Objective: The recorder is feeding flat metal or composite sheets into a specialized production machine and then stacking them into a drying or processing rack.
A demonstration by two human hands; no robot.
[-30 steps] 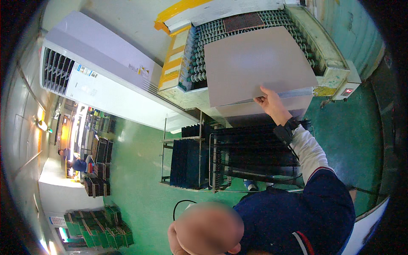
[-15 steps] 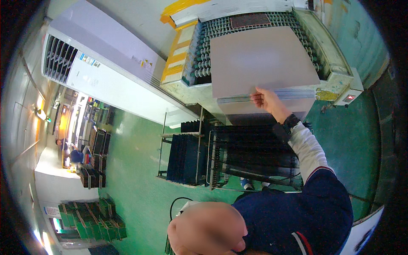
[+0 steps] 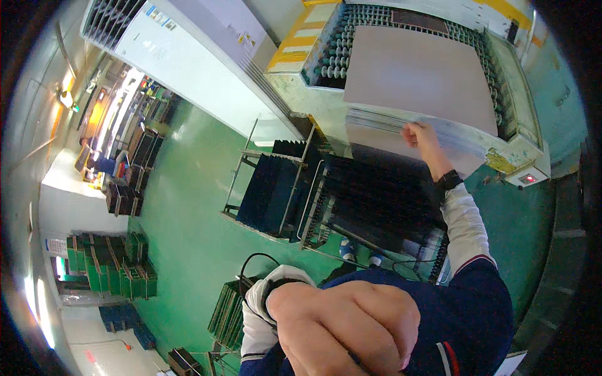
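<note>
Head view: the stack of grey sheets (image 3: 420,72) lies flat on the roller conveyor (image 3: 519,100), at the end nearest me; its near edge runs left to right across the rollers, and foreshortening hides which side is longer. Off the conveyor's near left corner, the small rack (image 3: 239,170) holds dark panels (image 3: 266,191) standing on edge, and right before the conveyor the larger rack (image 3: 312,208) holds closely spaced dark pieces (image 3: 376,213). My right hand (image 3: 419,136) is at the stack's near edge, fingers curled; I cannot tell whether they grip a sheet. My left hand (image 3: 345,323), well apart from the conveyor, has fingers bent under, their contents hidden.
</note>
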